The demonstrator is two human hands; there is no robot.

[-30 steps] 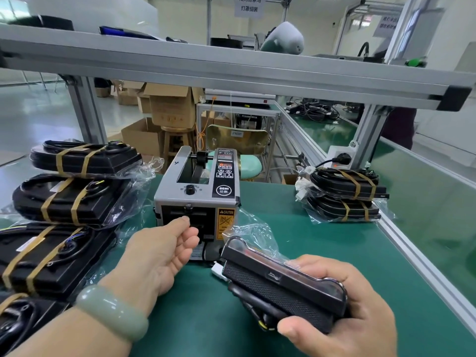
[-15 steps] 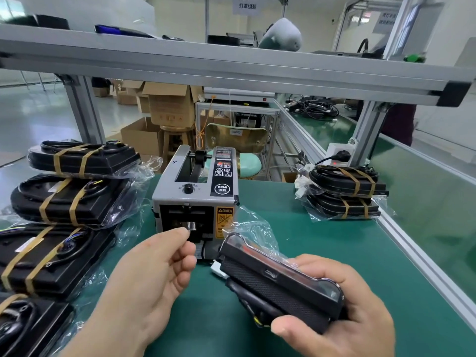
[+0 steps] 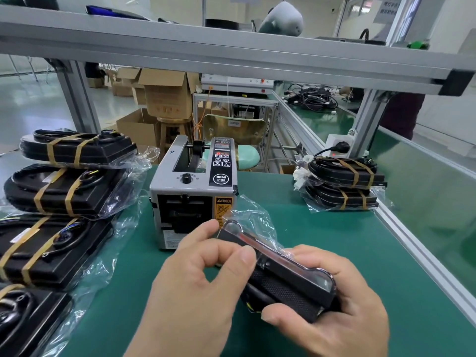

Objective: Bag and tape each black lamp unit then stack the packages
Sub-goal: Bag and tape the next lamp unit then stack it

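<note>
Front-center over the green bench point(image 3: 322, 235), both hands are on one black lamp unit point(image 3: 284, 284). It is held off the surface and tilted, far end up-left. R side: right hand point(image 3: 355, 328) grips it from below, w/ thumb across the near underside and fingers wrapped over the top edge. L side: left hand point(image 3: 195, 292) has fingers curled, thumb and forefinger pinching the unit's upper-left end (can't tell if a tape strip is between them). Clear bag point(image 3: 253, 215) is around the unit, loose end sticking up toward the tape dispenser point(image 3: 192, 186), which sits just behind the hands, approx mid-bench. Along the L edge is a row of taped packages point(image 3: 64, 184), black units in bags w/ tan bands. Far R, near the bench rail, is a stack point(image 3: 345, 186) of two more banded pkgs, well apart from the hands.
</note>
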